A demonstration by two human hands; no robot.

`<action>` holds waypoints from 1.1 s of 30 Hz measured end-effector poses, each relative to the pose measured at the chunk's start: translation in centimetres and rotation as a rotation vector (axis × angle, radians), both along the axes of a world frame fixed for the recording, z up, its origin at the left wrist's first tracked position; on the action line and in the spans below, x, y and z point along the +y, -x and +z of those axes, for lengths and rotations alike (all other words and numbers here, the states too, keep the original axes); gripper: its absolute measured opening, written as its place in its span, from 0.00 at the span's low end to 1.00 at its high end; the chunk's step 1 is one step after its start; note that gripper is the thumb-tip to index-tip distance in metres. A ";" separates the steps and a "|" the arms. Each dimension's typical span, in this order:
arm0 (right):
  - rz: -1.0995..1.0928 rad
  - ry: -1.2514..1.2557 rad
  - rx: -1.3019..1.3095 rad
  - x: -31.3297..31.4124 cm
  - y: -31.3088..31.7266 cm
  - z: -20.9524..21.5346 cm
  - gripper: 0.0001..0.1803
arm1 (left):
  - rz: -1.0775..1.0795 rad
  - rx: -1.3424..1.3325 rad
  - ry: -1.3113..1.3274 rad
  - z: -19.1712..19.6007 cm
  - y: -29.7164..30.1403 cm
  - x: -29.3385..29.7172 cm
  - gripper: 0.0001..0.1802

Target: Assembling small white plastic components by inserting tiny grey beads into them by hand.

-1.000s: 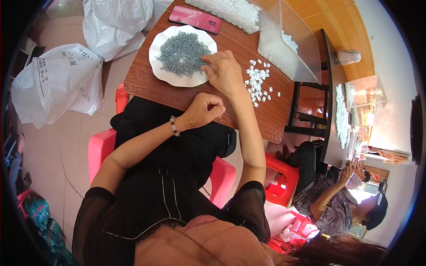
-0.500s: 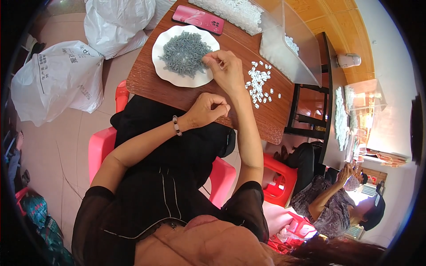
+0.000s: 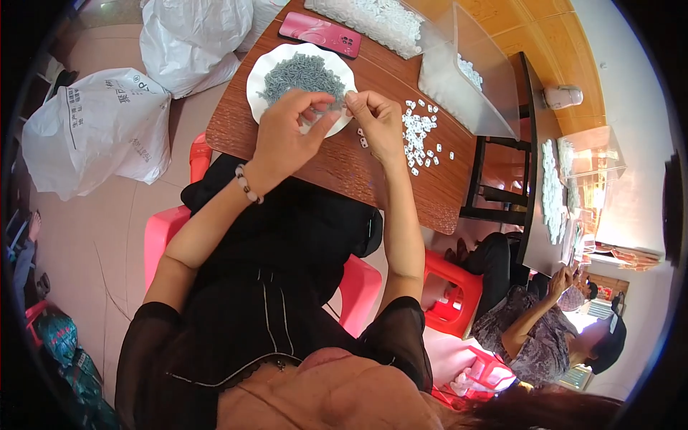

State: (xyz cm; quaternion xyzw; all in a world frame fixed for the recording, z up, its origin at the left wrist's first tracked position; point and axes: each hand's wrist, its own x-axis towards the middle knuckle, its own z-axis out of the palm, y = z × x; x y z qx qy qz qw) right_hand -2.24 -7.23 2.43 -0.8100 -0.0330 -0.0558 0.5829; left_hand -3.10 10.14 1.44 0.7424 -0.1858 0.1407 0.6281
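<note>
A white plate with a wavy rim (image 3: 255,100) stands on the brown table, heaped with small grey rod-like pieces (image 3: 301,75). Over the plate's near side is my left hand (image 3: 292,132), fingers curved and thumb apart from them; nothing shows clearly between them. My right hand (image 3: 378,123) is at the plate's right rim, thumb and forefinger pinched together. Whatever they hold is too small to make out. Just right of that hand lie several loose small white pieces (image 3: 419,132) with dark spots.
A pink phone (image 3: 319,34) lies behind the plate. Farther right, a clear bin (image 3: 459,93) and a heap of white pieces (image 3: 373,21) stand on the table (image 3: 337,175). White sacks (image 3: 100,132) fill the floor at left. Another person (image 3: 534,330) sits at a second table, right.
My left hand has risen from the table's near edge to the plate, its fingers spreading. My right hand has drawn back from the grey heap slightly to the right, still pinched.
</note>
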 end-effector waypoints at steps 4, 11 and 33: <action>-0.008 0.007 0.068 0.9 1.0 1.1 0.16 | -0.046 -0.076 -0.029 0.2 -1.0 0.5 0.11; -0.004 -0.001 0.014 0.7 1.0 -0.1 0.17 | -0.157 0.054 0.030 -1.1 -1.5 0.3 0.07; 0.019 0.016 0.001 2.3 -0.2 -0.8 0.07 | -0.128 0.197 0.132 -2.7 -2.9 1.0 0.08</action>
